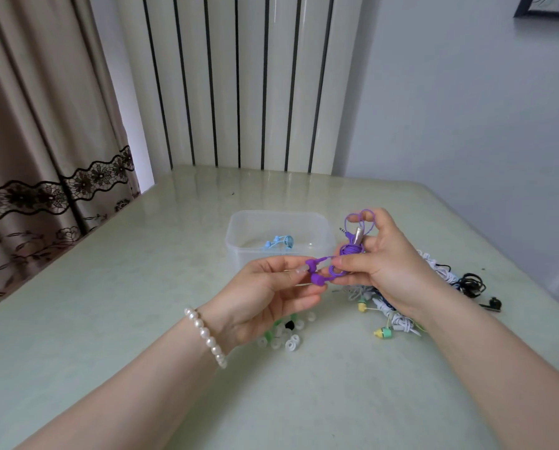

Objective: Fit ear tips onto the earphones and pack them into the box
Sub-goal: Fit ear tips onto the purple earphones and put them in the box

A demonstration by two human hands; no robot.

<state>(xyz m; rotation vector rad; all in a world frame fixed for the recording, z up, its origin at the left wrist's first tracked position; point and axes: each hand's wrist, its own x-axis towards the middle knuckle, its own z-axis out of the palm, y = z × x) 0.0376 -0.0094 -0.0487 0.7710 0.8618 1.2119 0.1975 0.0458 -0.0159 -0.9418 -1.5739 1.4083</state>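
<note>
- The purple earphones point(348, 251) are up in the air over the tabletop point(109, 303), right at the middle of the view. The right hand point(385, 264) has its grip pinched round the coiled cord bundle, plug poking up at about 12 o'clock.
- The left hand point(265, 290) has its grip closed on one purple earbud point(310, 265), and it looks like a clear ear tip point(299, 271) is going on. The second bud dangles just below it.
- The box point(279, 241) sits at 12 o'clock from the hands, with a blue pair point(279, 242) already inside.
- Loose ear tips point(284, 336) lie at 6 o'clock under the left hand. The unpacked earphones point(401, 313) are piled at 4 o'clock.
- Handling guess: these weigh next to nothing, the cord is floppy and wants to uncoil, and the tips are soft, squishy silicone. I'd hold the hard bud body, not the cord, and keep the bundle pinched.
</note>
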